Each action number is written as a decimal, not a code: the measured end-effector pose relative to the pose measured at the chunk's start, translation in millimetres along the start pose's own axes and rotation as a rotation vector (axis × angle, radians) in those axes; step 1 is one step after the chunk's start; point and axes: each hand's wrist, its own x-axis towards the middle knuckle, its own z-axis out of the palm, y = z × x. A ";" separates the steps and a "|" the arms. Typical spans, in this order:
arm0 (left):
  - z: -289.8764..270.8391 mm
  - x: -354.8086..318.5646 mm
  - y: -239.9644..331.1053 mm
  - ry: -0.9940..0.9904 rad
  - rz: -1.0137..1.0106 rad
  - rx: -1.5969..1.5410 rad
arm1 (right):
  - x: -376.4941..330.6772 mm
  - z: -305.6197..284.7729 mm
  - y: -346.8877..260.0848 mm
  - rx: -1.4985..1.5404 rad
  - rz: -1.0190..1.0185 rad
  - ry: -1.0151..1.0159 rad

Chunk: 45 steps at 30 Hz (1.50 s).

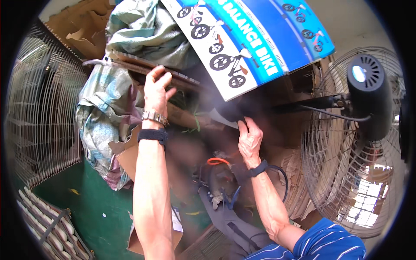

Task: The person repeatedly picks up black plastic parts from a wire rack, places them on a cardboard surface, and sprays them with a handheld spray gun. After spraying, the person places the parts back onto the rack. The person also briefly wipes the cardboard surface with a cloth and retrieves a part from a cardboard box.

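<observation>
Glossy printed cardboard box [247, 39], matt brown corrugated cardboard [147, 69], woven plastic sacks [104, 112], wire-metal fan guard [346, 173].

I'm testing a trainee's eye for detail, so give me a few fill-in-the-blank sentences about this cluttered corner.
1. The left hand grips the edge of a flat piece of ____.
2. The large box above the hands is white and ____.
3. The floor is painted ____.
4. Near the right hand stands a wire-caged ____.

Missing words: cardboard; blue; green; fan
</observation>
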 end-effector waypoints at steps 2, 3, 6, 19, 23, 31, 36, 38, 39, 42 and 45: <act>-17.2 -33.6 -8.9 0.052 -0.082 0.130 | -19.1 -18.3 -20.5 0.089 0.072 -0.052; -27.6 -58.0 -12.4 0.007 -0.135 0.175 | -27.8 -26.0 -30.9 0.129 0.083 -0.080; -47.2 -157.6 -49.9 0.081 -0.139 0.287 | -52.7 -51.4 -39.6 0.379 0.287 -0.273; -31.7 -587.8 -112.3 0.317 -0.020 -0.510 | -225.1 -210.1 -99.1 1.360 0.983 -1.099; 9.6 -688.6 -91.0 0.539 0.273 -0.384 | -275.8 -292.4 -106.7 1.237 0.802 -1.282; 128.2 -879.9 -93.9 0.519 0.496 -0.276 | -337.8 -481.1 -58.5 1.239 0.663 -1.410; 177.3 -932.8 -144.8 0.466 0.294 -0.185 | -333.9 -586.8 -0.5 1.253 0.648 -1.299; 196.2 -940.7 -164.3 0.471 0.204 -0.083 | -326.9 -610.0 41.8 1.235 0.634 -1.245; 208.4 -942.4 -172.1 0.496 0.165 -0.030 | -321.6 -624.5 62.1 1.218 0.632 -1.214; 237.1 -944.2 -196.7 0.474 0.134 0.106 | -303.0 -659.8 117.3 1.209 0.595 -1.051; 275.4 -942.0 -222.9 0.401 0.075 0.248 | -280.1 -720.6 151.6 1.053 0.556 -0.743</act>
